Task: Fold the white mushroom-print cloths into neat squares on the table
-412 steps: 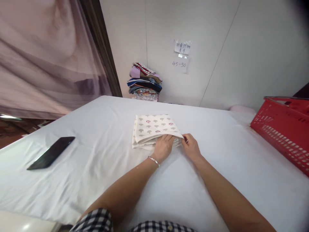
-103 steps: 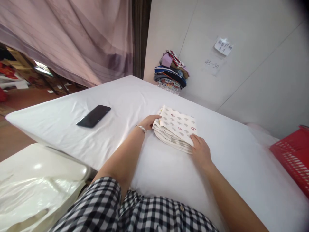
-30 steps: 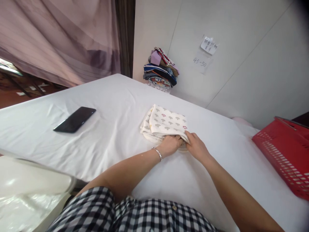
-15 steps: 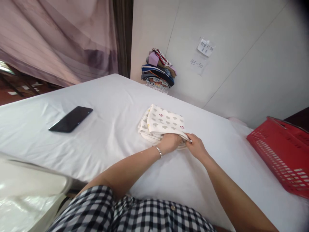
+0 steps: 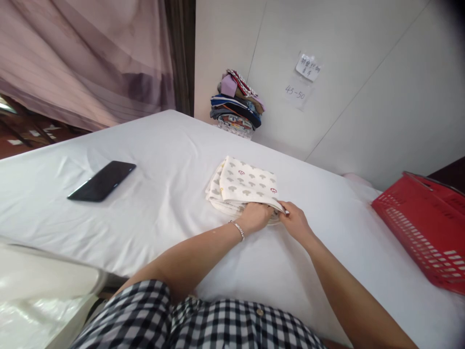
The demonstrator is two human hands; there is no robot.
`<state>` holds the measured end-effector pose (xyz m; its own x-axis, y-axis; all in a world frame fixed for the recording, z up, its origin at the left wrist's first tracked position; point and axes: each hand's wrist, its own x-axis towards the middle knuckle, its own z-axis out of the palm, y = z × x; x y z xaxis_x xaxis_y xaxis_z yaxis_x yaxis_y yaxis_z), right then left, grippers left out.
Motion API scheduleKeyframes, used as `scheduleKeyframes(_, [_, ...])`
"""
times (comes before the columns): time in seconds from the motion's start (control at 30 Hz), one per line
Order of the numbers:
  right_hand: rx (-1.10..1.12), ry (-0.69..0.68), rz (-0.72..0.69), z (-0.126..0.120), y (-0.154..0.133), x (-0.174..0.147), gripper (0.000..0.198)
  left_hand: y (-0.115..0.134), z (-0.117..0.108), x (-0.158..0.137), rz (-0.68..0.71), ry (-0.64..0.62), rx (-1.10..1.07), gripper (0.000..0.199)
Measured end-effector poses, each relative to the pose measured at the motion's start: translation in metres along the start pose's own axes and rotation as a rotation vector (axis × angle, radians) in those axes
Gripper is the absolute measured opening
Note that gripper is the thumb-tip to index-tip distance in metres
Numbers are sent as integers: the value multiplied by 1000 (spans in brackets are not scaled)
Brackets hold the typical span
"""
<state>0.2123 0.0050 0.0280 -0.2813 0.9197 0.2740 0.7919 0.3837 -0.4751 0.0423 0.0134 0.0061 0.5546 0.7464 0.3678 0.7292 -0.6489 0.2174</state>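
A folded white cloth (image 5: 249,182), printed with grey mushroom-like shapes and small red marks, lies in layers on the white-covered table. Its kind of garment cannot be made out. My right hand (image 5: 296,220) pinches the near right corner of its top layer, lifting that edge slightly. Tucked beneath the raised edge is my left hand (image 5: 256,216), close beside the right one. The left fingers are mostly hidden by the cloth, so their grip does not show. A silver bracelet (image 5: 238,229) circles my left wrist.
A black tablet or phone (image 5: 102,181) lies on the table (image 5: 174,150) at left. A red plastic basket (image 5: 425,223) stands at right. Folded clothes (image 5: 238,104) are stacked by the wall, near handwritten notes (image 5: 307,67). Pale plastic wrapping (image 5: 39,295) fills the lower left.
The camera view has shifted slightly. Both hands stay at the cloth's near edge, and the cloth keeps its folded shape with no clear movement.
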Motion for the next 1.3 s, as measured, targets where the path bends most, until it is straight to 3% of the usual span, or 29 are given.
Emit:
scheduleKeyframes(0.17, [6, 2, 0, 0, -1, 0, 36, 1, -1, 2, 62, 35, 46, 22])
scheduleKeyframes(0.33, [-15, 1, -37, -3, -1, 1, 35, 4, 2, -2, 113, 150, 0, 24])
scheduleKeyframes(0.53, [-65, -37, -57, -1, -5, -8, 37, 2, 8, -4, 197, 133, 44, 19])
scheduleKeyframes(0.73, [-120, -65, -25, 6, -11, -21, 54, 4, 5, -5, 173, 144, -1, 11])
scheduleKeyframes(0.93, [-117, 24, 13, 17, -5, -23, 47, 13, 0, -6, 81, 121, -40, 15])
scheduleKeyframes(1.1, [-89, 70, -14, 24, 1, -26, 45, 16, 0, -12, 92, 114, -26, 17])
scheduleKeyframes(1.3, [-213, 137, -40, 28, -1, -29, 41, 7, -20, -31, 106, 113, 150, 17])
